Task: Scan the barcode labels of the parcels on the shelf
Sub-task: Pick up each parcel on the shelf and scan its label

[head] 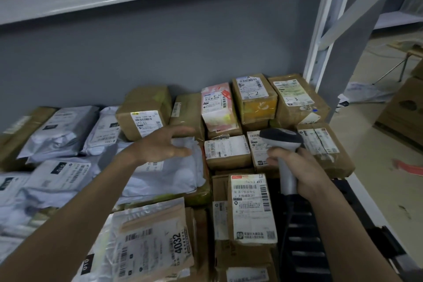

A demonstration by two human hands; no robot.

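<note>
Left hand [163, 146] spread loose above white mailer bag [164, 175]; right hand [297, 167] grips scanner [283, 142]; shelf [357, 192] holds parcels.

Left hand [163, 144] is blurring; scanner [283, 144] is hiding a box label [257, 144]; bottom edge is cutting off a box [247, 275].

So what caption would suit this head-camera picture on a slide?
Right hand grips a barcode scanner over labelled parcels on the shelf; open left hand reaches out above them.
</note>
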